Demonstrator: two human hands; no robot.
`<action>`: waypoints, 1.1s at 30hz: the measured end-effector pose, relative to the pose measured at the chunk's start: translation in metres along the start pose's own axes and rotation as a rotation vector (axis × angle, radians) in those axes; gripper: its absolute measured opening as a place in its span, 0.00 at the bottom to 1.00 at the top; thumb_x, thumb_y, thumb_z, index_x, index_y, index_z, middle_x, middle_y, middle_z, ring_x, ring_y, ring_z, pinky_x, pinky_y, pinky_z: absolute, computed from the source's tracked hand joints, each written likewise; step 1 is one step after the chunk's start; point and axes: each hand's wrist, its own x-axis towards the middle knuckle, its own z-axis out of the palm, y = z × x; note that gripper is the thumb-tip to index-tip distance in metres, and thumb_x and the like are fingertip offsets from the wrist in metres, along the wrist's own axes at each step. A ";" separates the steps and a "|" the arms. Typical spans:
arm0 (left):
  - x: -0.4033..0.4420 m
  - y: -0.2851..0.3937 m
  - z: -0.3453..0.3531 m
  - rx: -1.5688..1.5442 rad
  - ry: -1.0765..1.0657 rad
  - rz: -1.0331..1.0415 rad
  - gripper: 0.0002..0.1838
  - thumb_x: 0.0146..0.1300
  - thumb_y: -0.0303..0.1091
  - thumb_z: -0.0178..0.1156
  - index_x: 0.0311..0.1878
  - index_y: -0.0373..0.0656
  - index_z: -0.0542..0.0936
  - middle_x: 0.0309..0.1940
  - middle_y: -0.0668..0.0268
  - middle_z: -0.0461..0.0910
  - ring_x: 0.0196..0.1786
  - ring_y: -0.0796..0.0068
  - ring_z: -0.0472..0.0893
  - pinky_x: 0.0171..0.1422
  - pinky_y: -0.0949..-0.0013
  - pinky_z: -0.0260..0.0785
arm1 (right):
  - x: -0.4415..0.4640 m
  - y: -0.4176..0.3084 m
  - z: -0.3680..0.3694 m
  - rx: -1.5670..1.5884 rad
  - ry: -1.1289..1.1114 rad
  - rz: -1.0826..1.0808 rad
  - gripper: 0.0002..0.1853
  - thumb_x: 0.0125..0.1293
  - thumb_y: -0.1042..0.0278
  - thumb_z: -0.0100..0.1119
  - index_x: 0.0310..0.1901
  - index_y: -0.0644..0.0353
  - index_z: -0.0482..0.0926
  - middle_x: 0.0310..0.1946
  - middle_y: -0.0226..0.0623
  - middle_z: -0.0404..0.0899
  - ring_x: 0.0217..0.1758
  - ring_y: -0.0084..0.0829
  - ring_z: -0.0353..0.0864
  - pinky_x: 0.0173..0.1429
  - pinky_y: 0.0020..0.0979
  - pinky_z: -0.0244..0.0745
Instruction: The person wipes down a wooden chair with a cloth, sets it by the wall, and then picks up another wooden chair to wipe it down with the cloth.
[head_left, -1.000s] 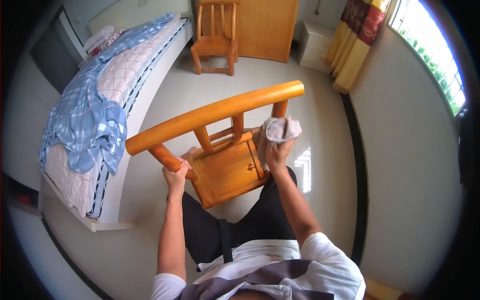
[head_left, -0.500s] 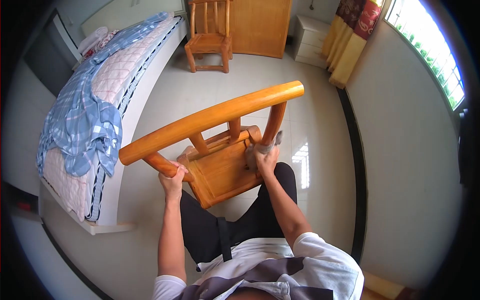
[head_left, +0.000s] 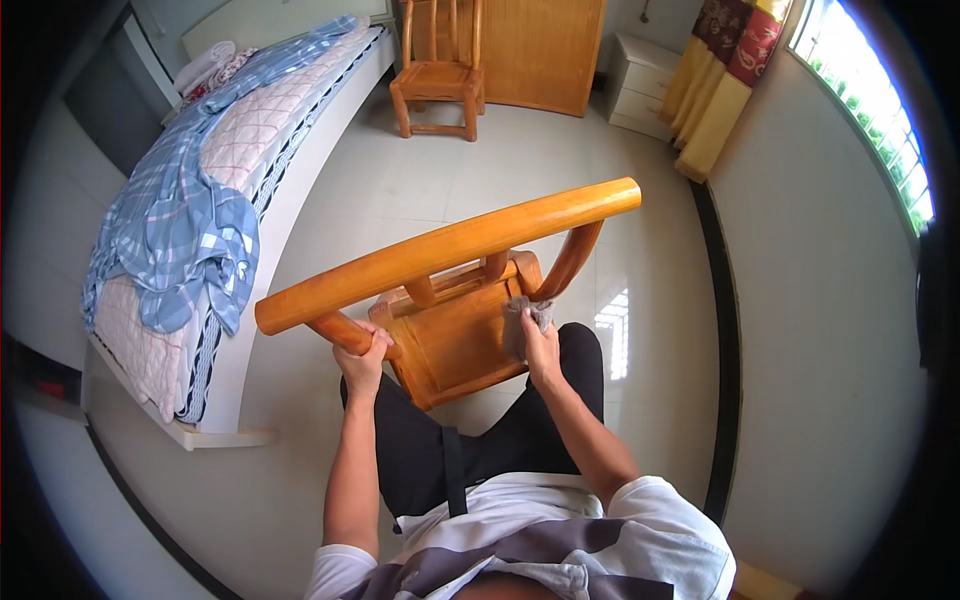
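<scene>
A wooden chair (head_left: 455,345) is tilted in front of me, its curved top rail nearest the camera and its seat beyond and below. My left hand (head_left: 363,358) is wrapped round the left back post. In my right hand (head_left: 541,345) is a grey-brown cloth (head_left: 518,318), bunched up at the right side of the seat, close to the foot of the right back post. Whether the cloth presses on the wood, I cannot tell. My knees in black trousers are on either side of the chair.
To the left stands a bed (head_left: 300,160) with a blue plaid cover (head_left: 185,240). A second wooden chair (head_left: 437,85) and a wooden panel (head_left: 540,55) are at the back. A white cabinet (head_left: 640,90), a curtain (head_left: 725,90) and a window (head_left: 870,100) lie to the right.
My right hand has come off the right back post and lowered slightly with the cloth to the seat's side. The left hand keeps its hold. The whole view has shifted a little.
</scene>
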 end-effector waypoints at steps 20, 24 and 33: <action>-0.010 -0.003 -0.003 0.019 -0.014 -0.011 0.08 0.57 0.16 0.55 0.34 0.39 0.68 0.27 0.65 0.72 0.29 0.73 0.77 0.40 0.67 0.74 | 0.060 0.082 0.061 -0.314 0.014 -0.628 0.23 0.65 0.64 0.59 0.57 0.65 0.66 0.51 0.48 0.68 0.55 0.46 0.67 0.62 0.39 0.61; -0.014 -0.002 0.001 0.031 -0.022 0.022 0.08 0.57 0.16 0.55 0.34 0.40 0.68 0.27 0.64 0.72 0.29 0.73 0.77 0.40 0.67 0.74 | 0.018 0.013 0.053 0.078 -0.184 -0.351 0.29 0.68 0.55 0.57 0.60 0.68 0.63 0.54 0.42 0.68 0.56 0.35 0.67 0.61 0.33 0.62; -0.008 0.001 0.004 0.136 0.056 0.031 0.07 0.54 0.17 0.59 0.31 0.38 0.71 0.25 0.67 0.75 0.27 0.76 0.78 0.35 0.72 0.72 | 0.016 -0.061 0.052 -0.038 -0.185 -1.054 0.25 0.70 0.51 0.53 0.54 0.68 0.71 0.51 0.41 0.73 0.53 0.36 0.71 0.60 0.36 0.64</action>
